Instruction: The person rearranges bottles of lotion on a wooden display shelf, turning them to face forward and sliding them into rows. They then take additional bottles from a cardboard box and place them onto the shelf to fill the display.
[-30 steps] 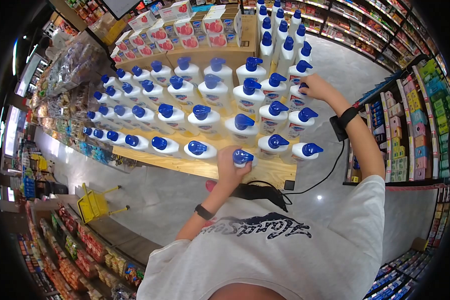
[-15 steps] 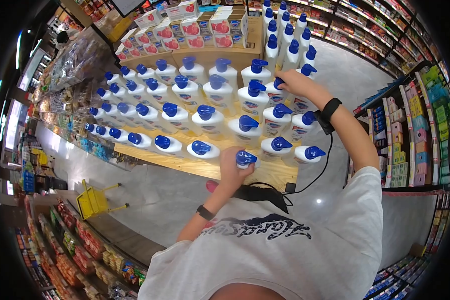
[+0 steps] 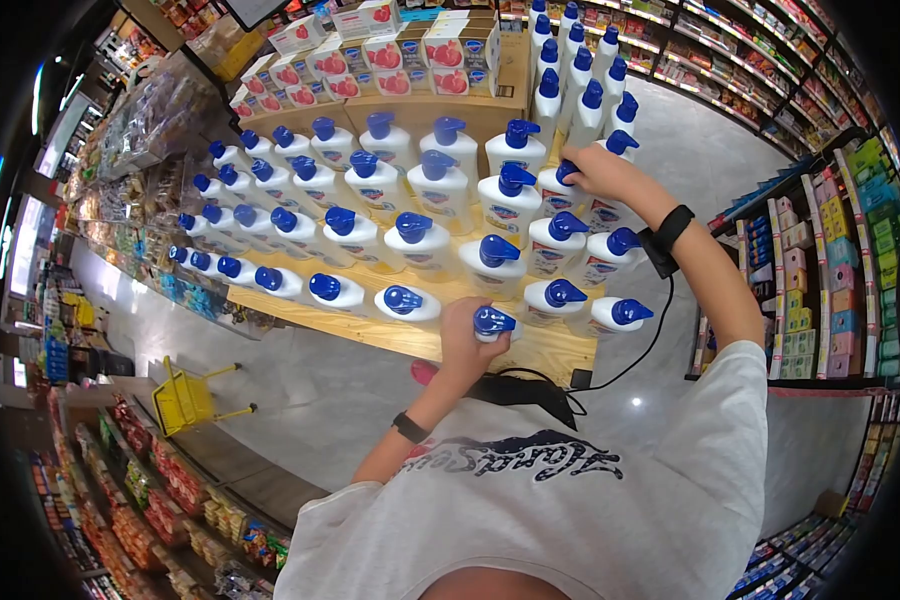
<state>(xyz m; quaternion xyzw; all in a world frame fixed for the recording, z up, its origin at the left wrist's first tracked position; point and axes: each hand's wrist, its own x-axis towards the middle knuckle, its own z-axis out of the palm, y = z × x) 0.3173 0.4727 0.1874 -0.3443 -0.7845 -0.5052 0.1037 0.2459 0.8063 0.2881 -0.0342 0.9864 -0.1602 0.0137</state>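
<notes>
Rows of white pump bottles with blue pump heads stand upright on a light wooden display table (image 3: 370, 325). At the front edge, my left hand (image 3: 464, 338) is closed around a pump bottle (image 3: 494, 322), its blue head showing above the fingers. My right hand (image 3: 610, 174) reaches to the back right, its fingers closed on the blue head of another pump bottle (image 3: 556, 197). That bottle stands among its neighbours, close beside a pump bottle (image 3: 510, 205) on its left. Another pump bottle (image 3: 557, 245) is just in front of it.
Stacked soap boxes (image 3: 390, 55) with red fruit pictures sit behind the bottles. Taller blue-capped bottles (image 3: 585, 105) line the back right. A yellow basket (image 3: 183, 398) with a handle frame stands on the floor at left. Stocked shelves (image 3: 820, 270) flank the right; a black cable (image 3: 635, 360) hangs from my right wrist.
The view has shifted slightly. Both hands keep their grips on the same bottles, and the bottles' arrangement looks nearly unchanged.
</notes>
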